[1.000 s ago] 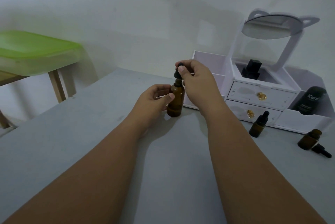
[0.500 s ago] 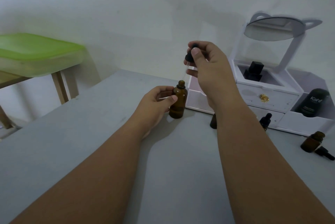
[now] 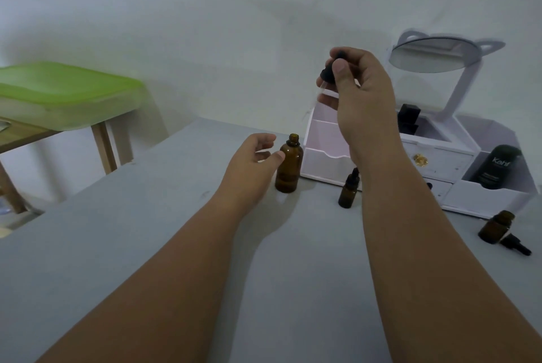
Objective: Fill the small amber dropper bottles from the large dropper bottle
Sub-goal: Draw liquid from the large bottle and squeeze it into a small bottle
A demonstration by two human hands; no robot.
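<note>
While aloft, right hand [image 3: 362, 98] around dropper [image 3: 328, 74]

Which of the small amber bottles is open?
The small amber glass bottle farthest right: its black dropper cap lies beside it; the other small bottle wears its cap.

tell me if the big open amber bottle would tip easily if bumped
Probably tippy: the large amber bottle stands tall and narrow, and the left hand beside it isn't gripping it. Its neck is uncapped, so a fall would likely spill. It looks like glass: likely rigid, smooth, breakable.
</note>
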